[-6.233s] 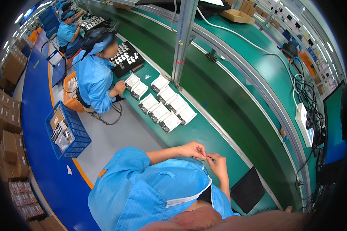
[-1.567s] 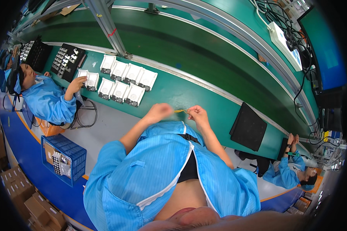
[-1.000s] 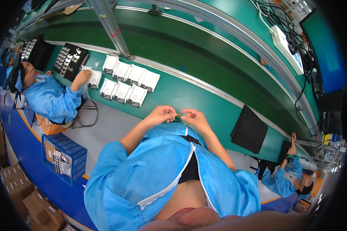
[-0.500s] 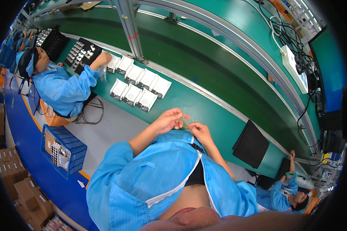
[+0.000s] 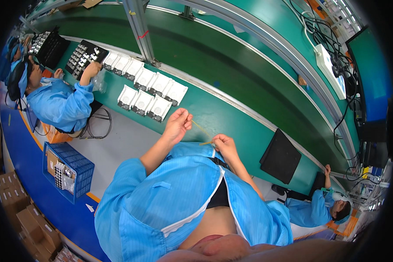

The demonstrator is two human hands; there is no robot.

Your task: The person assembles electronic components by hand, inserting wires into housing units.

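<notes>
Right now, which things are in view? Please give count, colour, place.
table: one, green, ahead
strand: one, yellow, picture centre
boxy units: nine, mostly white, on table
trays: at least two, black, upper left
flat piece: one, black, table's right
crate: one, blue, left
cartons: several, brown, lower left
post: one, grey, table's far edge
power strip: one, white, upper right
monitor: one, dark, right edge
co-workers: at least two, blue-clad, both sides
jacket: one, blue, lower middle
left hand: one, bare, pinching strand
right hand: one, bare, pinching strand

Blue plastic crate (image 5: 84, 181) at left; brown cartons (image 5: 37, 225) at lower left. Black pad (image 5: 280, 156) lies flat on green bench (image 5: 246, 137). White power strip (image 5: 329, 72) near monitor (image 5: 373, 87).
</notes>
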